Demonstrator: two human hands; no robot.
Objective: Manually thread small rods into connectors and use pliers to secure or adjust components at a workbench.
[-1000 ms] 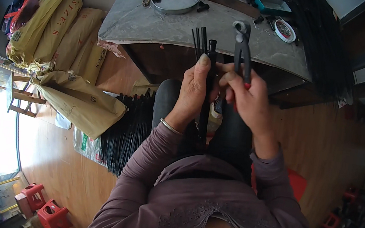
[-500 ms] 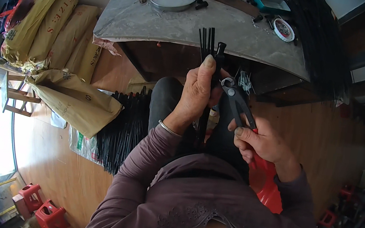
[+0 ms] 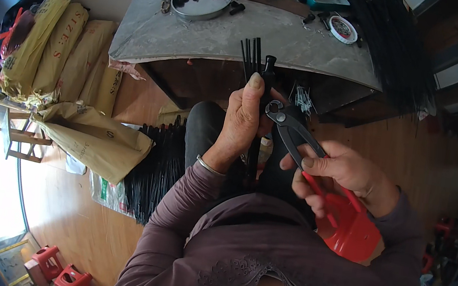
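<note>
My left hand (image 3: 242,115) is closed around several thin black rods (image 3: 252,52) and a thicker black piece with a knobbed top (image 3: 268,69). The rods stick up past my thumb. In my right hand (image 3: 346,172) is a pair of end-cutting pincers (image 3: 293,130) with black jaws and red handles. The handles are spread and the jaws stand apart. Those jaws are just right of my left fingers, near the black piece; whether they touch it I cannot tell. My left palm hides the lower part of what it grips.
On the grey table (image 3: 156,37) ahead are a round metal tray (image 3: 201,11), a teal box (image 3: 327,1), a white dish (image 3: 342,30) and black parts. Long black rods (image 3: 154,167) lie on the floor left of my knee, beside brown sacks (image 3: 92,45). Red plastic (image 3: 348,235) shows under my right wrist.
The pincers' handles are spread wider and their jaws have opened more. My right hand has shifted a little right and outward. My left hand keeps its grip on the rods.
</note>
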